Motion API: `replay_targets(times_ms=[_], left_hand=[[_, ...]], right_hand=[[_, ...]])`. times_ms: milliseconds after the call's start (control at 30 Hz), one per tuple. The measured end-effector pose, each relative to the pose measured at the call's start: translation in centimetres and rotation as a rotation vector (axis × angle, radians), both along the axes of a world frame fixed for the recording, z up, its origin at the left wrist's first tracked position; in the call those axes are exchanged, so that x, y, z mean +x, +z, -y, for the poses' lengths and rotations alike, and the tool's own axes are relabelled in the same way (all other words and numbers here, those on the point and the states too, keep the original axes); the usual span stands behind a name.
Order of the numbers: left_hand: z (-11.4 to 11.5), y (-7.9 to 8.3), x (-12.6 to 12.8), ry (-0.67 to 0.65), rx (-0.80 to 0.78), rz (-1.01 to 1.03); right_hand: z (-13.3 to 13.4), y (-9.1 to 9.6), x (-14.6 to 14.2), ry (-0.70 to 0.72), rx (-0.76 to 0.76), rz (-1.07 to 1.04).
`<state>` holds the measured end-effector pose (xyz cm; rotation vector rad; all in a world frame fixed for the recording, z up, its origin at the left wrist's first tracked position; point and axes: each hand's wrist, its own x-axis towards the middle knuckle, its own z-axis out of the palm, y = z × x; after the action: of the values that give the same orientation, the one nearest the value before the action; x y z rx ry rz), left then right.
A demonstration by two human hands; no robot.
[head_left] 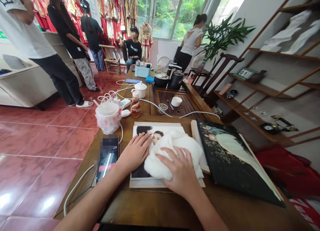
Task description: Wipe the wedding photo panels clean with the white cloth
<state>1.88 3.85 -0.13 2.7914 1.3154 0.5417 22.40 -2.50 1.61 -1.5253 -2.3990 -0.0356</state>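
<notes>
At the counter's near edge: a framed photo (140,172) lies flat, a white cloth (172,147) bunched on its right half.
Left hand (135,152): flat and unclenched on the picture's left side, gripping nothing.
Right hand (181,174): palm down on the cloth, fingers spread, pressing rather than clutching.
Slip risk: if the left hand's pressure eases, the frame may skid toward the edge.
Scratch risk: grit caught under the cloth may mark the surface.
Knock risk: the left forearm passes just beside a phone (108,156) and its white cable (75,186); a snag may drag it off.
Hidden: the photo under cloth and hands, and its right edge beneath a large dark print (232,157).
Unclear: the phone screen is blurred.
</notes>
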Motion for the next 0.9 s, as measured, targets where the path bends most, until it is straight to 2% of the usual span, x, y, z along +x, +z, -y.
replay_targets(times_ms=[133,267,533,633,733,900], left_hand=[[0.2,-0.3,-0.4,-0.011,0.02,0.011],[0.3,-0.3,-0.6,-0.003,0.021,0.014],[-0.1,0.2,-0.2,-0.006,0.031,0.002],[-0.2,0.3,0.0,-0.004,0.038,0.006],[0.0,0.3,0.1,-0.005,0.029,-0.008],[0.6,0.0,0.1,-0.001,0.038,0.002]], right_hand=[[-1.9,0.8,1.2,-0.114,0.039,0.015],[-2.6,1.4,1.3,-0.161,0.067,0.045],[1.2,0.1,0.2,-0.07,0.054,0.019],[1.6,0.1,0.2,-0.049,0.035,0.004],[0.5,0.3,0.5,-0.051,0.023,-0.007],[-2.9,0.7,1.1,-0.093,0.082,0.007]])
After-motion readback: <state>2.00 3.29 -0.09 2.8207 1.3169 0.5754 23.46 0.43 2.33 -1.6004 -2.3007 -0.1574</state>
